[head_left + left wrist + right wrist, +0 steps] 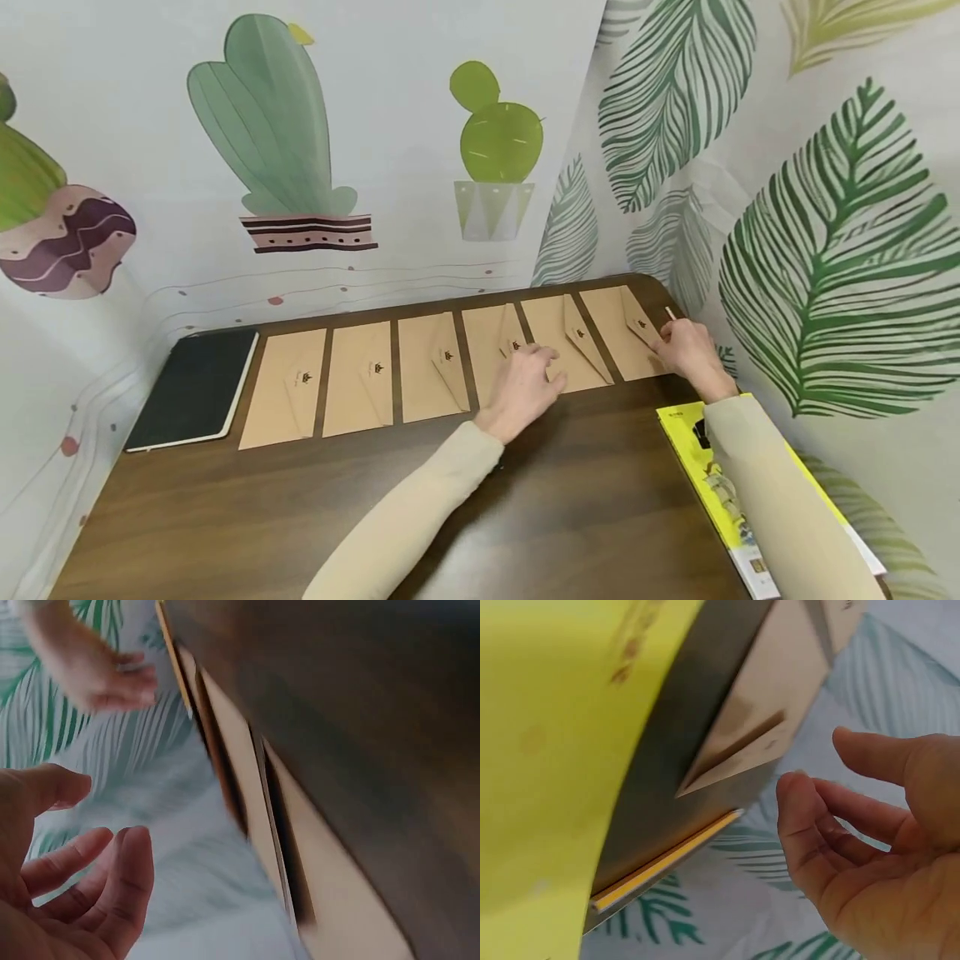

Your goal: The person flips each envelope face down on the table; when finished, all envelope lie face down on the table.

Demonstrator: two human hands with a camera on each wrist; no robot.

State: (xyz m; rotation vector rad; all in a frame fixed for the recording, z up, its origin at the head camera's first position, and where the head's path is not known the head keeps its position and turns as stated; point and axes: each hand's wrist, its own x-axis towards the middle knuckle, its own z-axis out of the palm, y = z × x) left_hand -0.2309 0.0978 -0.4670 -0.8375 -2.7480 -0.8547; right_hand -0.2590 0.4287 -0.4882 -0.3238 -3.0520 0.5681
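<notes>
Several tan paper envelopes with small dark crown prints lie in a row along the back of the table. My left hand (522, 389) is over the fourth envelope (486, 340) from the left; the left wrist view shows its fingers loosely bent with nothing between them. My right hand (686, 354) is at the rightmost envelope (611, 329), whose flap stands slightly raised. Thumb and fingertips (795, 784) of that hand are apart and hold nothing. Beside this envelope lies a thin yellow stick like a pencil (667, 859), its pale end (670, 313) showing past my right hand.
A black notebook (197, 383) lies at the table's left end. On the right, a yellow booklet (686, 442) with a black clip is partly hidden under my right sleeve. Walls with cactus and leaf prints border the brown table (585, 508) at the back and right.
</notes>
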